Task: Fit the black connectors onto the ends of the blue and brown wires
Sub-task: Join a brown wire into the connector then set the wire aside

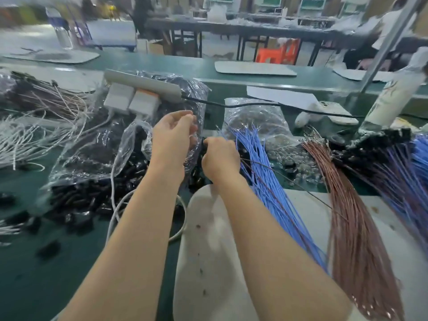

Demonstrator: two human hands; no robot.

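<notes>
Fitting underway: right grip (220,156) clenches a black connector (203,142), left grip (172,135) contents unclear; next probably pressing its wire (259,163) home.

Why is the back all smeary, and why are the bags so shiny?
Head view: the far benches smear, likely from head motion; the clear bag shows white glare; the blue wires up close look sharper; the wide lens seems to lean the pole.
</notes>
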